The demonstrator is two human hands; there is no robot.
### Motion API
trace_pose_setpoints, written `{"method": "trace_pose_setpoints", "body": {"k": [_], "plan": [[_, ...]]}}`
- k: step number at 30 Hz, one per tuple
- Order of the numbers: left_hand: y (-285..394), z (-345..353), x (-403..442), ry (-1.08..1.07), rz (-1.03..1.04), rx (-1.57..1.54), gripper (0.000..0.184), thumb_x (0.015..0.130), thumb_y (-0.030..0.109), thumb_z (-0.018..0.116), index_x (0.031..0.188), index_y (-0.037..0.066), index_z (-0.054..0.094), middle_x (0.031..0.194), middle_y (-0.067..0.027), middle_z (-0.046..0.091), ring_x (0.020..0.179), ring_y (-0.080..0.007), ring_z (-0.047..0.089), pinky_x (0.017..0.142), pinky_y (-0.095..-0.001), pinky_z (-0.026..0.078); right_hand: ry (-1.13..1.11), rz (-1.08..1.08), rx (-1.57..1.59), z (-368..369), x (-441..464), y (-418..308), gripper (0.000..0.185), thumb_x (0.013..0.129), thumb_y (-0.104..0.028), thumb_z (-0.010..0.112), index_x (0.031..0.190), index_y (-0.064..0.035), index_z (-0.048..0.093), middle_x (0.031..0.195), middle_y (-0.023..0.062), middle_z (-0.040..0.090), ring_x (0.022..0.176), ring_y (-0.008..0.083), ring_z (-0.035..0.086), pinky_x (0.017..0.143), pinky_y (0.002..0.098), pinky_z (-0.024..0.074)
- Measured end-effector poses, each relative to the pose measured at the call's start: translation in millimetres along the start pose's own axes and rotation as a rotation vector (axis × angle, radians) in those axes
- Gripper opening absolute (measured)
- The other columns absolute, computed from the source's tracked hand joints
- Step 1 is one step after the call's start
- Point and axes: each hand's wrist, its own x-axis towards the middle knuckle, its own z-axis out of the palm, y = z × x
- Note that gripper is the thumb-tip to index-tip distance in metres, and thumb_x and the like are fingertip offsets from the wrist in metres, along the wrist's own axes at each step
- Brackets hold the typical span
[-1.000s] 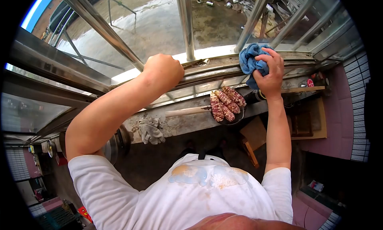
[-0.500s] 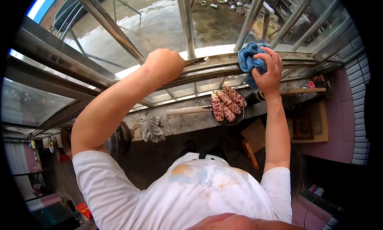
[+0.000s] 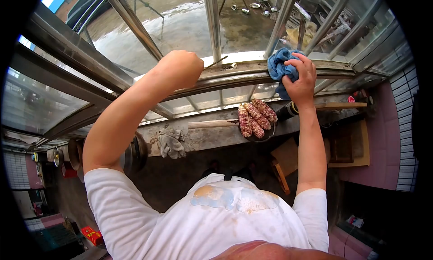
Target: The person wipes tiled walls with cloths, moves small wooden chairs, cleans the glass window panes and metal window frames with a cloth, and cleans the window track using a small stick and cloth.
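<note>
My left hand (image 3: 182, 67) is closed in a fist over the window's sill track (image 3: 248, 78), left of centre. A thin dark stick (image 3: 217, 62) sticks out from the fist to the right, its tip over the track; its gripped end is hidden. My right hand (image 3: 301, 79) is wrapped round a crumpled blue cloth (image 3: 280, 67), which rests on the track farther right. Part of the cloth hangs below the frame edge. A small pale bit of debris (image 3: 233, 66) lies in the track between the hands.
Metal bars (image 3: 213, 23) rise behind the track. On the ledge (image 3: 203, 140) below sit a dark pan with several corn cobs (image 3: 257, 118), its wooden handle (image 3: 209, 124) and a grey rag (image 3: 171, 143). A wooden stool (image 3: 282, 174) stands beneath.
My left hand has shifted slightly left and up, and the thin stick now shows beyond the fist. My right hand and the cloth have moved slightly left. The view has tilted a little.
</note>
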Motion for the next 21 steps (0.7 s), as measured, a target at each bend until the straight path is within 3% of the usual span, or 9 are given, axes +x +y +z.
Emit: {"method": "trace_pose_setpoints", "body": {"k": [5,7,8,9,11,15,19,21], "plan": [[-4,2,-45,0.225,-0.054,-0.237,0.012,0.071,0.006,0.052,0.079,0.002,0.06,0.067,-0.0145,0.062,0.066,-0.0344,0.06,0.062,-0.04,0.049,-0.098,0.023,-0.038,-3,10,-2,0.029,0.058,-0.011,0.064,0.087,-0.0172,0.061,0.103,0.0008,0.058,0.096,0.0262,0.053,0.08,0.0385,0.0415],[-5,20,-67,0.439,0.103,-0.619,0.006,0.073,0.004,0.052,0.077,0.0,0.056,0.057,-0.0111,0.058,0.054,-0.026,0.06,0.052,-0.0351,0.047,-0.133,0.004,-0.045,-4,17,-7,0.029,0.059,-0.012,0.064,0.087,-0.0168,0.061,0.101,0.0009,0.059,0.094,0.0261,0.054,0.079,0.0385,0.0423],[-1,22,-78,0.214,-0.003,-1.072,0.009,0.075,0.007,0.052,0.076,-0.001,0.055,0.057,-0.0094,0.057,0.046,-0.0189,0.056,0.048,-0.0317,0.046,-0.167,-0.006,-0.06,-2,20,-11,0.029,0.059,-0.012,0.064,0.087,-0.0165,0.062,0.1,0.0009,0.059,0.093,0.0261,0.055,0.078,0.0386,0.0431],[0,36,-85,0.137,0.033,-1.354,0.006,0.079,0.005,0.05,0.076,0.0,0.053,0.054,-0.0035,0.054,0.041,-0.009,0.051,0.041,-0.0242,0.042,-0.177,-0.018,-0.051,0,22,-15,0.029,0.059,-0.012,0.064,0.087,-0.0165,0.062,0.1,0.0009,0.059,0.093,0.0261,0.055,0.078,0.0386,0.0431],[6,62,-95,0.096,0.143,-1.721,0.007,0.081,0.004,0.048,0.077,0.001,0.052,0.055,-0.0006,0.054,0.044,-0.0065,0.051,0.041,-0.0209,0.041,-0.224,-0.047,-0.089,5,24,-24,0.028,0.059,-0.012,0.065,0.087,-0.0163,0.062,0.098,0.0012,0.06,0.091,0.0258,0.056,0.076,0.0383,0.0439],[27,111,-104,0.14,0.372,-2.202,0.01,0.084,0.008,0.054,0.081,0.0,0.05,0.054,-0.0025,0.049,0.04,-0.0078,0.048,0.037,-0.0197,0.039,-0.305,-0.114,-0.117,11,31,-51,0.028,0.059,-0.014,0.067,0.086,-0.0159,0.063,0.094,0.0008,0.059,0.09,0.0246,0.056,0.074,0.0379,0.044],[38,132,-113,0.138,0.46,-2.361,0.01,0.084,0.009,0.053,0.084,-0.001,0.051,0.053,-0.0035,0.049,0.039,-0.0083,0.047,0.036,-0.02,0.039,-0.377,-0.152,-0.162,20,37,-79,0.028,0.059,-0.015,0.068,0.086,-0.0158,0.063,0.092,0.0012,0.059,0.087,0.0246,0.056,0.073,0.0376,0.044],[40,144,-112,0.109,0.55,-2.435,0.008,0.085,0.007,0.051,0.081,0.0,0.049,0.064,-0.0036,0.049,0.044,-0.0078,0.047,0.038,-0.0203,0.043,-0.425,-0.191,-0.198,26,40,-90,0.026,0.06,-0.015,0.068,0.086,-0.0157,0.063,0.088,0.0012,0.059,0.084,0.0247,0.057,0.072,0.0376,0.044]]}}
